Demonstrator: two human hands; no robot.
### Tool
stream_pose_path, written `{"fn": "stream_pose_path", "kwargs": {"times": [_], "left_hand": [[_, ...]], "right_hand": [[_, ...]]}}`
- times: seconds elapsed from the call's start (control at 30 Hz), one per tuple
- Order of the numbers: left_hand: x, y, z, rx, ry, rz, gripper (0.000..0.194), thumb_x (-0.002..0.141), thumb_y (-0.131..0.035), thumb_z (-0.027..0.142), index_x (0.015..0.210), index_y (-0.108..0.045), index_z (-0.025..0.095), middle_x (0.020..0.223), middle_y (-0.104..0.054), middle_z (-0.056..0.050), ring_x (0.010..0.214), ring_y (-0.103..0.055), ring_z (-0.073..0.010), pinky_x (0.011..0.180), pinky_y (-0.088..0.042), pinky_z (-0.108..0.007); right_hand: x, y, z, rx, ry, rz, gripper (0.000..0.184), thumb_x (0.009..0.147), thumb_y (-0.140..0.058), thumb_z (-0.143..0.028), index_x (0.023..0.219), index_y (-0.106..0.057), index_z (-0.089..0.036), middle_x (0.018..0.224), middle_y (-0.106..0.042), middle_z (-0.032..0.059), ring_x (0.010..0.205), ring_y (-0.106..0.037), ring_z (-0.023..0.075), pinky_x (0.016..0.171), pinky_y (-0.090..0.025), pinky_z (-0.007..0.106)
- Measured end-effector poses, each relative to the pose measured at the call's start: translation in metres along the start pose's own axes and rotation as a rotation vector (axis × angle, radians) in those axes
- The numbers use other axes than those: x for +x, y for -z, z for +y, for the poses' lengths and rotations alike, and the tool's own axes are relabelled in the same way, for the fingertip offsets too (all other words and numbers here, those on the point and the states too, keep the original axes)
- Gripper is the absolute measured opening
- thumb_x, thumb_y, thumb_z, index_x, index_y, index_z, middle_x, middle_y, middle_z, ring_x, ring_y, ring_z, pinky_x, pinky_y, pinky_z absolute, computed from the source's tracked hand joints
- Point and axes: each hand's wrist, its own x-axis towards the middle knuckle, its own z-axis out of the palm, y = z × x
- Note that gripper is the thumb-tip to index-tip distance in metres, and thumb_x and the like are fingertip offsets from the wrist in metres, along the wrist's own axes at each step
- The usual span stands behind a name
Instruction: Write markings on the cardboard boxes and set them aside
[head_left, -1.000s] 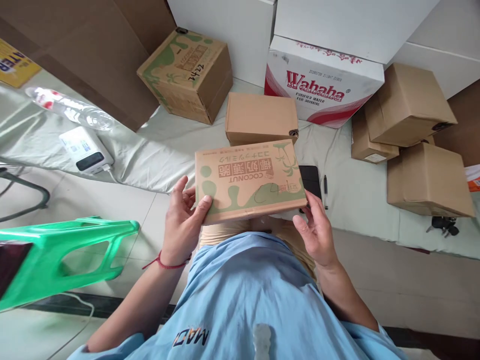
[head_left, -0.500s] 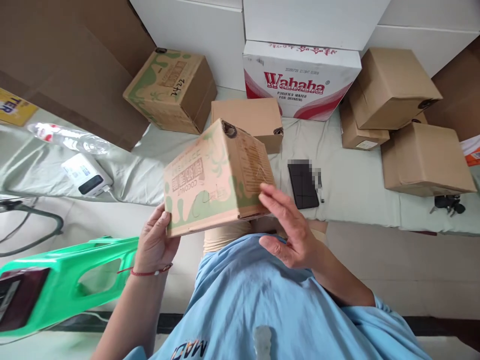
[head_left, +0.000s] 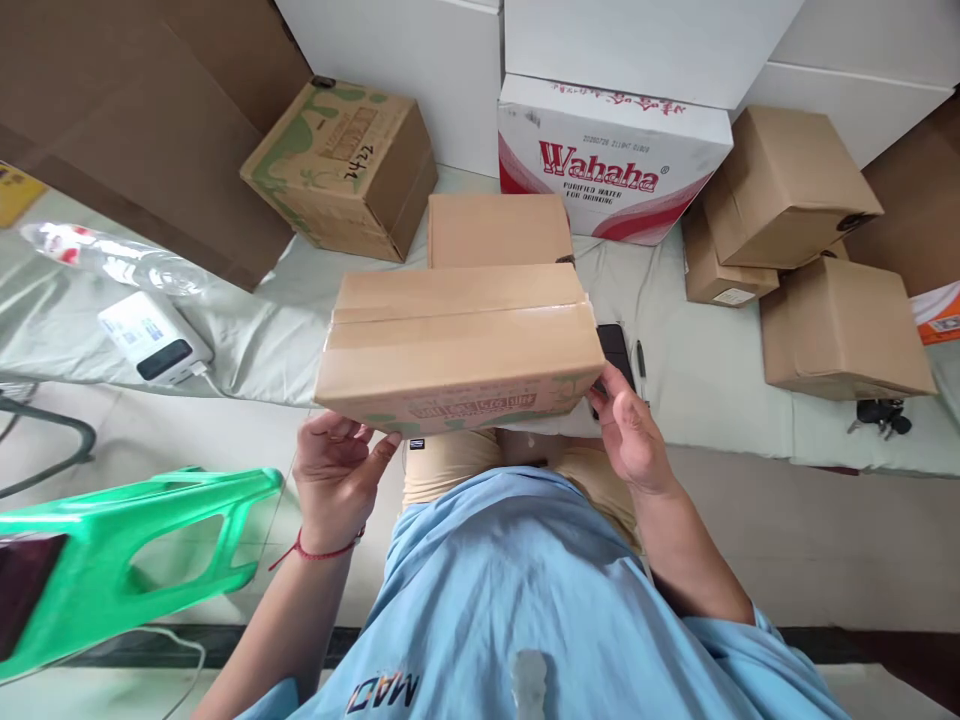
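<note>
I hold a small brown carton (head_left: 457,345) with green coconut print in front of my chest, above my lap. Its taped plain face is turned up and the printed side faces me. My left hand (head_left: 337,475) supports the carton's lower left corner from beneath, fingers curled against it. My right hand (head_left: 630,430) grips the carton's lower right corner. A red string circles my left wrist.
A pale sheet (head_left: 705,370) covers the low surface ahead. On it lie a plain carton (head_left: 499,228), a green-printed carton (head_left: 341,165), a Wahaha box (head_left: 607,160), brown boxes (head_left: 840,325), a phone (head_left: 616,345), a pen (head_left: 640,358), a power bank (head_left: 154,340), a bottle (head_left: 112,255). Green stool (head_left: 127,545) at left.
The carton was rotated in my hands: first its printed face was up, then it tilted on a corner, and now the taped plain face is on top.
</note>
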Motion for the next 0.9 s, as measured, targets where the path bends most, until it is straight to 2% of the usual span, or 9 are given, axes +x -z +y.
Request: {"fn": "stream_pose_path", "kwargs": {"times": [0.07, 0.2, 0.33, 0.4, 0.5, 0.63, 0.77, 0.83, 0.9], "left_hand": [[0.001, 0.001, -0.005, 0.023, 0.016, -0.011, 0.048, 0.071, -0.100, 0.029, 0.101, -0.062, 0.028, 0.094, -0.066, 0.003, 0.095, -0.069, -0.0171, 0.101, -0.060, -0.037], [0.004, 0.003, -0.010, -0.069, 0.142, -0.089, 0.038, 0.073, -0.094, 0.026, 0.101, -0.068, 0.027, 0.095, -0.067, 0.000, 0.099, -0.069, -0.0198, 0.098, -0.059, -0.037], [0.011, -0.003, -0.005, -0.151, 0.167, 0.056, 0.027, 0.075, -0.088, 0.035, 0.098, -0.077, 0.025, 0.085, -0.069, -0.002, 0.080, -0.063, -0.0172, 0.072, -0.054, -0.028], [0.015, -0.006, -0.002, -0.184, 0.197, 0.091, 0.028, 0.081, -0.085, 0.045, 0.099, -0.081, 0.023, 0.082, -0.071, -0.003, 0.076, -0.063, -0.0168, 0.067, -0.052, -0.026], [0.017, -0.008, 0.004, -0.197, 0.212, 0.050, 0.039, 0.089, -0.079, 0.056, 0.109, -0.086, 0.023, 0.097, -0.081, -0.007, 0.093, -0.075, -0.0236, 0.081, -0.061, -0.032], [0.009, -0.006, 0.029, -0.033, 0.070, -0.141, 0.043, 0.096, -0.075, 0.055, 0.124, -0.087, 0.026, 0.127, -0.083, -0.011, 0.127, -0.076, -0.0365, 0.113, -0.060, -0.051], [-0.001, -0.011, 0.061, 0.149, -0.261, -0.450, 0.047, 0.102, -0.069, 0.036, 0.149, -0.074, 0.033, 0.156, -0.070, -0.008, 0.146, -0.066, -0.0372, 0.127, -0.052, -0.057], [-0.005, -0.018, 0.068, 0.141, -0.351, -0.507, 0.052, 0.103, -0.067, 0.034, 0.156, -0.068, 0.033, 0.161, -0.065, -0.008, 0.151, -0.062, -0.0371, 0.129, -0.050, -0.059], [-0.008, -0.025, 0.067, 0.099, -0.339, -0.471, 0.050, 0.105, -0.066, 0.038, 0.154, -0.069, 0.031, 0.160, -0.066, -0.011, 0.153, -0.059, -0.0379, 0.130, -0.047, -0.061]], "right_hand": [[0.001, -0.001, 0.001, 0.123, -0.039, -0.017, 0.069, 0.104, -0.047, -0.080, 0.153, -0.066, -0.034, 0.165, -0.062, 0.0039, 0.157, -0.055, 0.0299, 0.126, -0.051, 0.055], [0.003, 0.001, 0.000, 0.197, -0.141, 0.071, 0.061, 0.104, -0.053, -0.076, 0.139, -0.074, -0.031, 0.153, -0.072, 0.0057, 0.147, -0.063, 0.0292, 0.118, -0.057, 0.051], [0.011, 0.008, -0.007, 0.161, -0.220, 0.127, 0.069, 0.098, -0.052, -0.086, 0.127, -0.078, -0.029, 0.140, -0.079, 0.0078, 0.135, -0.071, 0.0310, 0.105, -0.063, 0.049], [0.017, 0.010, -0.013, 0.131, -0.226, 0.136, 0.076, 0.095, -0.049, -0.092, 0.127, -0.078, -0.029, 0.136, -0.080, 0.0083, 0.132, -0.073, 0.0319, 0.104, -0.064, 0.050], [0.025, 0.009, -0.022, 0.061, -0.203, 0.102, 0.070, 0.095, -0.059, -0.087, 0.133, -0.076, -0.030, 0.139, -0.079, 0.0067, 0.137, -0.070, 0.0309, 0.111, -0.061, 0.049], [0.035, 0.009, -0.027, -0.039, -0.182, 0.148, 0.052, 0.091, -0.080, -0.067, 0.124, -0.078, -0.027, 0.134, -0.080, 0.0066, 0.137, -0.070, 0.0304, 0.118, -0.056, 0.046], [0.039, 0.023, -0.019, 0.082, -0.277, 0.341, 0.043, 0.085, -0.081, -0.061, 0.106, -0.079, -0.024, 0.109, -0.084, 0.0056, 0.113, -0.078, 0.0306, 0.095, -0.066, 0.044], [0.036, 0.030, -0.015, 0.126, -0.305, 0.386, 0.041, 0.084, -0.080, -0.059, 0.103, -0.079, -0.023, 0.104, -0.084, 0.0050, 0.106, -0.079, 0.0290, 0.089, -0.067, 0.041], [0.031, 0.032, -0.014, 0.131, -0.286, 0.389, 0.041, 0.085, -0.081, -0.059, 0.104, -0.080, -0.023, 0.108, -0.084, 0.0059, 0.109, -0.079, 0.0289, 0.092, -0.066, 0.042]]}}
